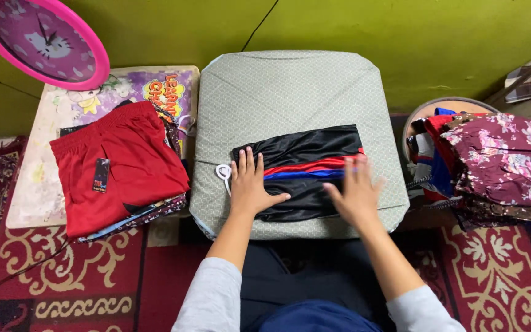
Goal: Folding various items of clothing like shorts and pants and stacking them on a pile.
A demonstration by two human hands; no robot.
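- Head view shows the left hand [250, 183] lying flat with fingers spread on the left end of the folded black shorts [302, 169]; it grips nothing and seems to press the cloth so the fold keeps its shape.
- The right hand [356, 192] is also open, on the right part of the shorts, but blurred, so I cannot tell if it touches firmly.
- The shorts, with red and blue stripes, lie on the grey cushion [290, 92], at its 6 o'clock part; a white drawstring [223, 173] sticks out at 9 o'clock.
- At 9 o'clock from the cushion, red shorts [118, 166] top a neat pile.
- At 3 o'clock, a basket [440, 104] holds unfolded clothes with a floral garment [511, 163].
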